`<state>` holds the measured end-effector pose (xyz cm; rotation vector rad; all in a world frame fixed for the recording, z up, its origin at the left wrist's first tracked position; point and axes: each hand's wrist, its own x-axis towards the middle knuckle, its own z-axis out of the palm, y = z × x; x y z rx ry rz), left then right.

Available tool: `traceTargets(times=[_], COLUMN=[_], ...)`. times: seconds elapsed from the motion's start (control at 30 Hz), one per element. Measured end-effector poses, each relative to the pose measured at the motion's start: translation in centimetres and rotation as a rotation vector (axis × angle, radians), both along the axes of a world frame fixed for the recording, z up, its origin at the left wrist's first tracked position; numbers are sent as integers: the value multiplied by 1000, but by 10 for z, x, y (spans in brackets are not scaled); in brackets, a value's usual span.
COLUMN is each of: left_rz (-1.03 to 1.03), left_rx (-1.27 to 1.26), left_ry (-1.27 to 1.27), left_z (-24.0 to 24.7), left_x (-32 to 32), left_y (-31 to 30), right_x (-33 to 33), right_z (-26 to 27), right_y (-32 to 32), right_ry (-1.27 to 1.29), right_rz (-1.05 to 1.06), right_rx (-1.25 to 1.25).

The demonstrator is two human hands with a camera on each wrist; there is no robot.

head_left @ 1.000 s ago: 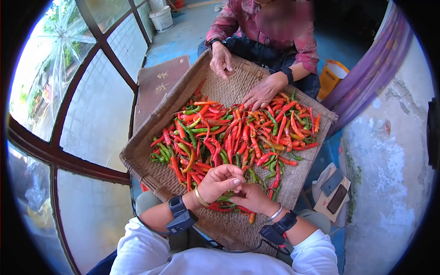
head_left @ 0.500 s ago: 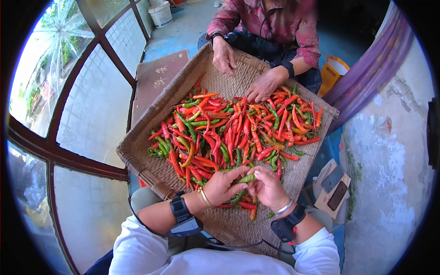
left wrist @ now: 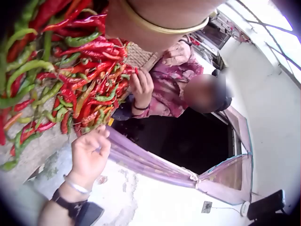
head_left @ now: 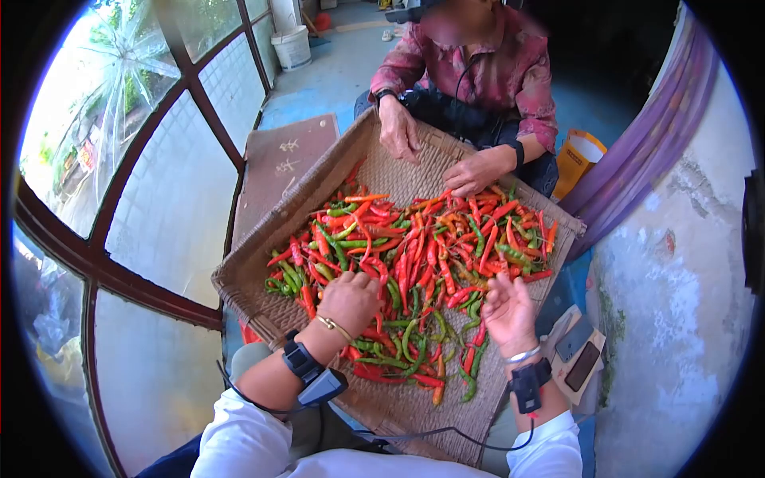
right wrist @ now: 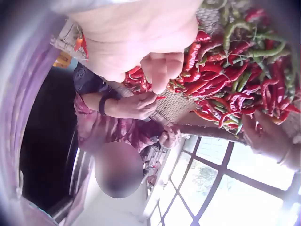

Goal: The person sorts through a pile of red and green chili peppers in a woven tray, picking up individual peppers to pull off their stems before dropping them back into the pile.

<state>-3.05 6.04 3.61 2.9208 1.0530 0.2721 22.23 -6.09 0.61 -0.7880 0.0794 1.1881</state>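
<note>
Chillies (head_left: 414, 255): in the tray (head_left: 239, 275), under and ahead of your left hand (head_left: 349, 301).
Phones (head_left: 575, 338): just right of your right hand (head_left: 510, 311), off the tray.

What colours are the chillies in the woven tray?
Mostly red, some green and orange; the chillies show best in the head view.

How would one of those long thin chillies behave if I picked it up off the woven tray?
Probably light: each chilli is thin and small beside the left hand. Likely bendy rather than stiff, since many lie curved and hooked. Their glossy skins may be slippery, and the tangled pile on the woven tray suggests neighbours could drag along.
</note>
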Motion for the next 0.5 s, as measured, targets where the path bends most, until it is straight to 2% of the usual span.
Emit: traceTargets(times=[0.03, 0.13, 0.2, 0.33, 0.5], left_rz=[89, 169, 236, 230, 207], left_rx=[8, -8, -106, -133, -118], left_ry=[69, 174, 291, 380, 376], left_z=[-3, 1, -1, -9, -19], left_x=[-2, -10, -14, -13, -10], left_y=[6, 16, 20, 20, 18], right_x=[-7, -24, -32, -41, -54], right_z=[1, 7, 5, 0, 2], right_y=[0, -2, -5, -9, -13], right_ry=[9, -63, -61, -82, -162], right_rz=[44, 201, 232, 306, 405], right_rx=[4, 31, 18, -19, -77])
